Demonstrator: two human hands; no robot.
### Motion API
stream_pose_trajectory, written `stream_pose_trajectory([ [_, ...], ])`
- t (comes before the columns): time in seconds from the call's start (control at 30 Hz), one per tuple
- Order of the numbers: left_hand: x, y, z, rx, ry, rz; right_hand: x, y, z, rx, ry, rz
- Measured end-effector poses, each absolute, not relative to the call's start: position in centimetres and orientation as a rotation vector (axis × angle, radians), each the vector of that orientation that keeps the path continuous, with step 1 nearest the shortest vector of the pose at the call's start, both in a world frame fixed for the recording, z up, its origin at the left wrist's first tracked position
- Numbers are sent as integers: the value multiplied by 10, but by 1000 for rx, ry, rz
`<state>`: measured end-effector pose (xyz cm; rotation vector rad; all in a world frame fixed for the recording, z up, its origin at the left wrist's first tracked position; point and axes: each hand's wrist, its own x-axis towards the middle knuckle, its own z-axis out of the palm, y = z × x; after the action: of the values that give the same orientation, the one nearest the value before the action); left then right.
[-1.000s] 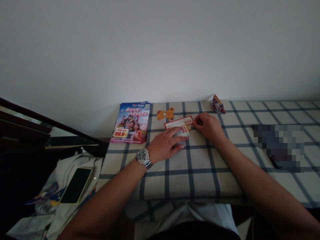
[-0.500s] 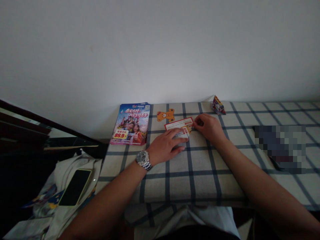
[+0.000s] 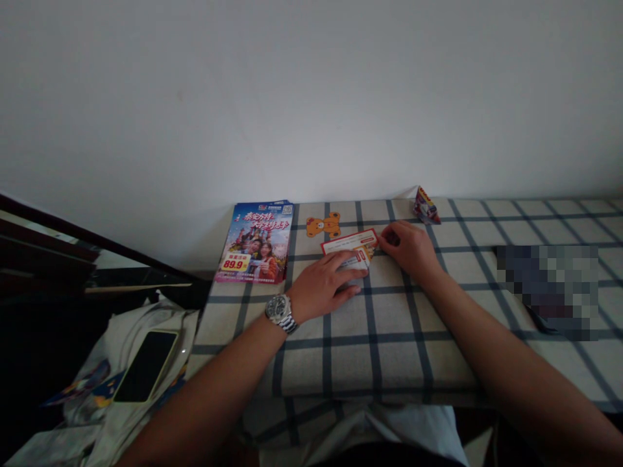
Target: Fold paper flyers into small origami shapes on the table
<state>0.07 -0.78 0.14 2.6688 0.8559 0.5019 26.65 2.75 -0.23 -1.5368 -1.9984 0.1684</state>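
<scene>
Toward the far edge of the tabletop, inward from its left end, lies the red-edged printed paper you are working on. Your left hand rests palm down with its fingers apart, the fingertips over the paper's near part. You wear a metal watch on that wrist. Your right hand is at the paper's right end, thumb and forefinger tips brought together; you cannot tell from this view whether they have the paper's edge between them.

Just beyond the paper, closer to the far edge, you have an orange bear figure lying flat. At the far left corner sits your stack of colourful flyers, the top one marked 89.9. Past your right hand, a small pointed, printed piece stands by the far edge, near the wall. Well to your right on the tabletop lies a dark flat object, its surface blurred out. Off the left edge, your phone rests on rumpled white material, its screen dark.
</scene>
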Motion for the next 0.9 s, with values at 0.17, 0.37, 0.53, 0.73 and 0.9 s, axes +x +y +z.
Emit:
stream_pose_trajectory([
  [0.17, 1, -9, 2, 2671, 863, 495, 267, 22, 0, -1491, -2061, 205],
  [0.37, 2, -8, 1, 2669, 859, 490, 265, 23, -3, -1509, -2110, 223],
  [0.53, 2, -8, 1, 2664, 864, 500, 267, 19, -3, -1479, -2163, 277],
  [0.73, 1, -9, 2, 2671, 869, 506, 263, 9, -1, -1397, -2212, 269],
  [0.9, 1, -9, 1, 2672, 870, 498, 262, 7, 3, -1404, -2294, 289],
])
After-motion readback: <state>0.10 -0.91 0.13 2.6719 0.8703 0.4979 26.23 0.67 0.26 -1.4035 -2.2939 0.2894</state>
